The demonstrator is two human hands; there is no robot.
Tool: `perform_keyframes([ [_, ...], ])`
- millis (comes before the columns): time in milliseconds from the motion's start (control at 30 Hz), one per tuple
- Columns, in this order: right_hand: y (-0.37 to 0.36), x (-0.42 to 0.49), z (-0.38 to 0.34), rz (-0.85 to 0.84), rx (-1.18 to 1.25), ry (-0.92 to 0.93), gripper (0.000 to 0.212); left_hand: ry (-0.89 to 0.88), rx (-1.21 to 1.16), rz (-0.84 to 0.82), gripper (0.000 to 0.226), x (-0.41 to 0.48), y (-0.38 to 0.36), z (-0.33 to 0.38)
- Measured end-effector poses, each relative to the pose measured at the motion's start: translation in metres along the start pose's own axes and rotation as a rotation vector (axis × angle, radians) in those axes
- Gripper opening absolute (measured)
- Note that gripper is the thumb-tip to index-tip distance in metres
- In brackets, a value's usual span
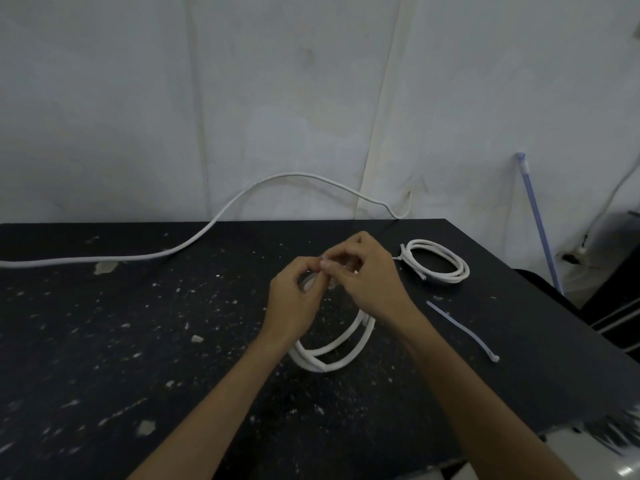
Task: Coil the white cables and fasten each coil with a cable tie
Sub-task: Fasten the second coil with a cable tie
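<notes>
A white cable coil (330,351) stands tilted on the black table (138,341), its top held up between my hands. My left hand (294,296) and my right hand (367,275) meet above it, fingertips pinching a small pale cable tie (325,263) at the coil's top. The far part of the coil is hidden behind my hands. A second white coil (436,261), with a tie at its left side, lies flat at the back right. A spare cable tie (464,332) lies on the table to the right of my right forearm.
A long loose white cable (207,226) runs from the table's left edge up along the wall and down behind the back edge. A blue-white rod (538,220) leans against the wall at the right. The table's right edge runs diagonally close to the spare tie.
</notes>
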State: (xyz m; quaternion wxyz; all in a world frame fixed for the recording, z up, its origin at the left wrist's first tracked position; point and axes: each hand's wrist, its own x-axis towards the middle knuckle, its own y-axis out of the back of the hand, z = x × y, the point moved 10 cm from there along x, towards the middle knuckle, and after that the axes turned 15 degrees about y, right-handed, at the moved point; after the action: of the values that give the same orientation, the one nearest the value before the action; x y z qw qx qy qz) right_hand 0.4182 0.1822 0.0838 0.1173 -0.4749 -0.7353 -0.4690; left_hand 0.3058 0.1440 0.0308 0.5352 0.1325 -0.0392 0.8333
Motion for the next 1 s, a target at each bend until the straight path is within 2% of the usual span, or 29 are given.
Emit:
perform_keyframes([
  [133,0.001,0.007,-0.001,-0.023,0.041,0.040,0.003,-0.025,0.038,-0.011,0.010,0.001,-0.002,0.001],
  [367,0.017,0.018,-0.018,0.141,0.126,0.144,0.014,-0.068,0.053,0.019,0.004,0.000,0.005,0.001],
  [633,0.008,0.012,-0.018,0.230,0.126,0.181,0.012,-0.067,0.097,0.008,0.008,0.005,0.013,-0.011],
  [800,0.008,0.003,-0.017,0.351,0.138,0.190,0.014,-0.086,0.119,0.023,0.008,0.008,0.012,-0.011],
  [933,0.009,-0.005,-0.010,0.468,0.201,0.098,0.015,-0.103,0.148,0.014,0.006,0.011,0.006,-0.012],
  [1000,0.007,-0.003,-0.003,0.417,0.221,0.040,0.013,-0.065,0.160,-0.040,0.008,0.017,0.001,-0.013],
])
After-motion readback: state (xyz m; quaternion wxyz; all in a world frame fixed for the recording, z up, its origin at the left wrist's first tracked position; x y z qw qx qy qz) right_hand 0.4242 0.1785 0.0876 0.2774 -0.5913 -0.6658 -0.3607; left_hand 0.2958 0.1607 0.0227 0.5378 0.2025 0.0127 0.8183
